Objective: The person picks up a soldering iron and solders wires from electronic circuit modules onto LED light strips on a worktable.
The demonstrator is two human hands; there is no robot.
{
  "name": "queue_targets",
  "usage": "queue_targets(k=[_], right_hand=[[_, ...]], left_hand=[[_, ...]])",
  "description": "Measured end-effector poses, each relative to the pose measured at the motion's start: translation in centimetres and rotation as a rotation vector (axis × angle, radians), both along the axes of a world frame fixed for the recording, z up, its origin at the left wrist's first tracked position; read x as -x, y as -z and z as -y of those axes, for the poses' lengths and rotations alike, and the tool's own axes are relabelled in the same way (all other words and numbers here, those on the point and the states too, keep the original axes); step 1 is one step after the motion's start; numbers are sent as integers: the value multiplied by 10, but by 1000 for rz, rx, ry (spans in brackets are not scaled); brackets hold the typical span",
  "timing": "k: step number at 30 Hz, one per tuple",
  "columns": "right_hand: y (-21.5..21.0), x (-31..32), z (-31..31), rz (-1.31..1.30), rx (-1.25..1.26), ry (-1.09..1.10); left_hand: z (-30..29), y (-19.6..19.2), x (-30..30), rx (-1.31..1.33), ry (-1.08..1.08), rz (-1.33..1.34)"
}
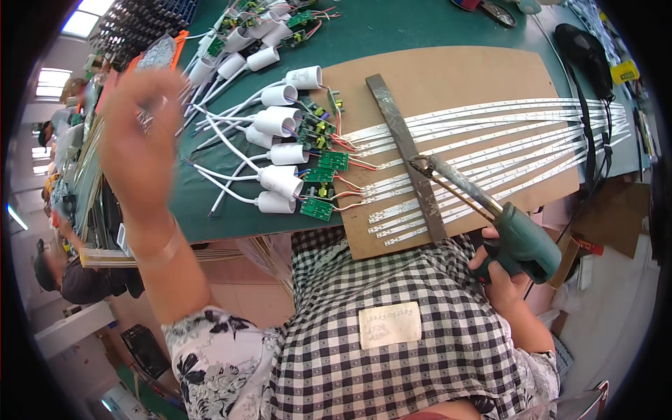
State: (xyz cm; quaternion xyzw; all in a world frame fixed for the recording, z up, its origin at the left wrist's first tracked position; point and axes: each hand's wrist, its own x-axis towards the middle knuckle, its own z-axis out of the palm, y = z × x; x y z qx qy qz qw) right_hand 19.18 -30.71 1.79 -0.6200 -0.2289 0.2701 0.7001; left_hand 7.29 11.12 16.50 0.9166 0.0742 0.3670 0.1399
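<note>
My right hand (502, 276) grips the green pistol handle of a soldering gun (528, 241). Its metal tip points up and left, over a dark flat bar (406, 150). Beneath the bar lie several white LED strips (483, 129), side by side on a brown board (448, 70). Red and white wires link some strip ends to green circuit boards (317, 208) beside white lamp bases (280, 182) with white cables. My left hand (143, 140) is raised at the left, blurred, its fingers curled together; what they hold, if anything, cannot be made out.
More lamp bases (262, 58) with circuit boards are heaped at the back of the green table (378, 24). Behind my left hand stands an orange tray (178, 49) near stacked dark parts (136, 28). A black pouch with straps (582, 52) lies at the right. Other people sit far left.
</note>
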Motion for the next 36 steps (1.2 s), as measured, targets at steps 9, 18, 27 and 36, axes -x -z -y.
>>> queue_targets(k=[9,18,27,36], right_hand=[[-7,-4,4,1,146,-152],[-8,3,5,28,65,-82],[-36,-10,5,351,331,-234],[-34,-9,6,276,261,-292]], left_hand=[[130,119,70,-273,148,-365],[117,135,37,-180,23,-287],[141,140,33,-277,37,-145],[139,137,32,-241,36,-175]])
